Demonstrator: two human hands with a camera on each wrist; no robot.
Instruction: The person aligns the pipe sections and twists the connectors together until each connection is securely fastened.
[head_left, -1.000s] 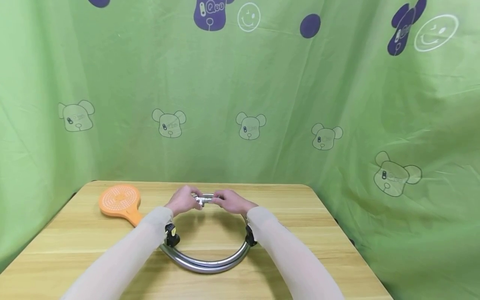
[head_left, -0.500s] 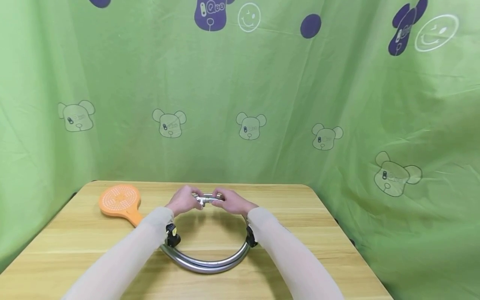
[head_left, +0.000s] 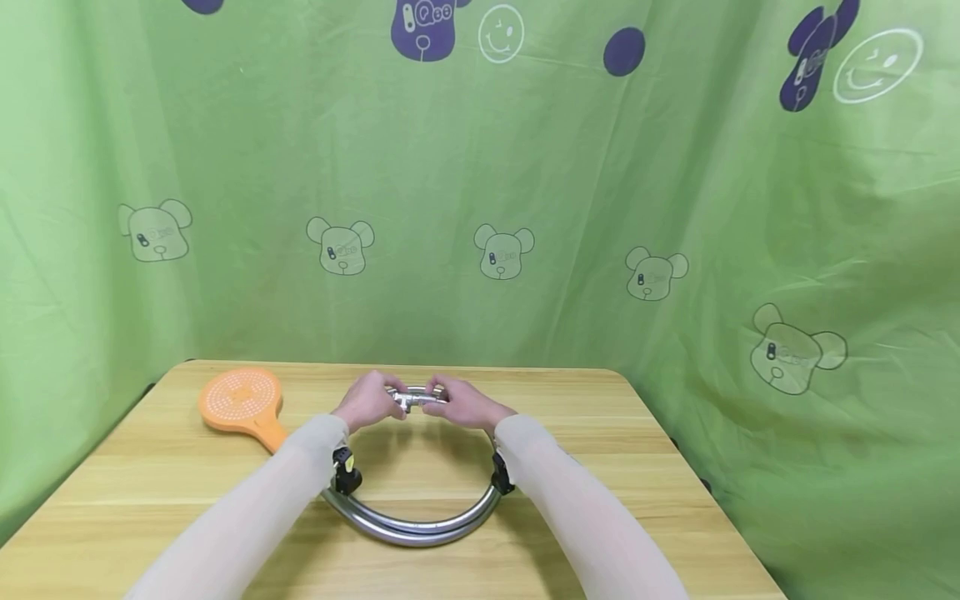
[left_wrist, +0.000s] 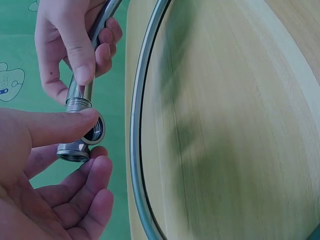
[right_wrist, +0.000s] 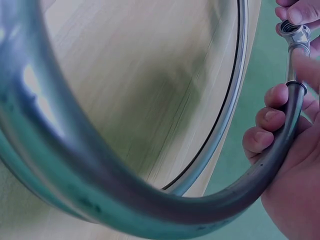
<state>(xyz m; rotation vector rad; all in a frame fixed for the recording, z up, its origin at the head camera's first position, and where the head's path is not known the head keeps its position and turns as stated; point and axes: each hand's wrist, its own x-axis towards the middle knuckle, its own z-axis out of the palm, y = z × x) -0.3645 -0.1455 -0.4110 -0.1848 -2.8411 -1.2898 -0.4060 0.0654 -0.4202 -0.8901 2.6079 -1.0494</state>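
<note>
A coiled silver shower hose forms a large ring, its near side low over the wooden table. My left hand pinches a small chrome tee fitting between thumb and fingers at the far side of the ring. Two of the fitting's threaded openings show in the left wrist view. With curled fingers, my right hand holds the hose's end, thumb on its smooth metal connector. That connector meets the threaded neck of the fitting, in line with it. How far it is screwed on cannot be told.
An orange shower head lies face up on the wooden table, left of the hose, its handle partly hidden by my left forearm. Green patterned curtains stand behind the table and at both sides.
My right fingers have shifted slightly along the connector and changed their hold. The left hand, fitting, hose ring and shower head stay in place.
</note>
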